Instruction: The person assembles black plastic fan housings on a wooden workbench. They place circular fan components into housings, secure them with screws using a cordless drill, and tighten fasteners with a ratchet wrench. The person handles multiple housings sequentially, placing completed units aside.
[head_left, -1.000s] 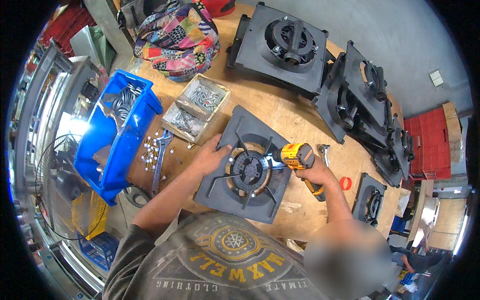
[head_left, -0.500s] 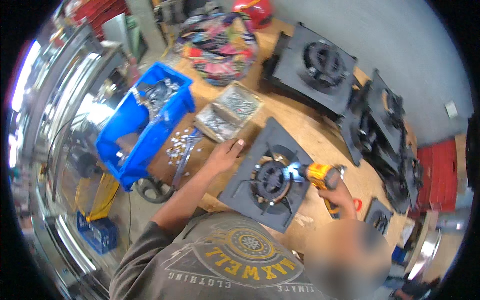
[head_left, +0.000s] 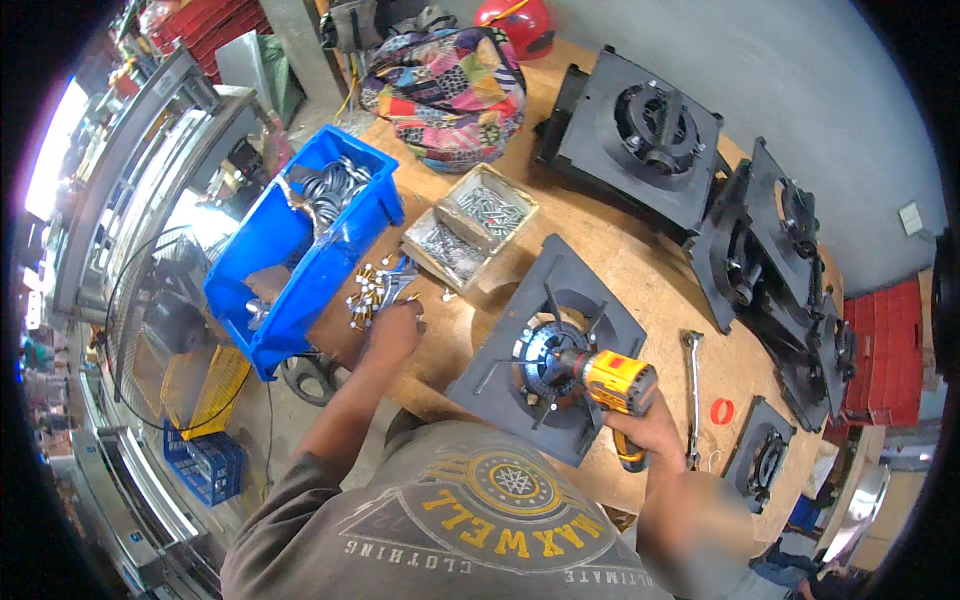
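Note:
A yellow and black cordless drill point(head_left: 620, 383) is in my right hand point(head_left: 650, 428), which is wrapped round its grip. The drill's nose points at the burner in the middle of a dark grey gas stove top plate point(head_left: 507, 345), and its light falls there. My left hand point(head_left: 395, 332) is low over the bench, fingers curled down beside a pile of small brass-and-white fittings point(head_left: 366, 296). It covers part of a metal hand tool point(head_left: 402, 277); what its fingers hold, if anything, is hidden.
Beyond the plate stands a two-part box of screws point(head_left: 490, 212). At left is a blue bin point(head_left: 290, 270) of metal parts. More burner plates point(head_left: 620, 140) lean along the wall. A wrench point(head_left: 692, 385) and a red ring point(head_left: 721, 411) lie right of the drill.
My left hand has left the screw box's near edge and moved left and down to the fittings. The drill has shifted left, its nose now over the burner's middle.

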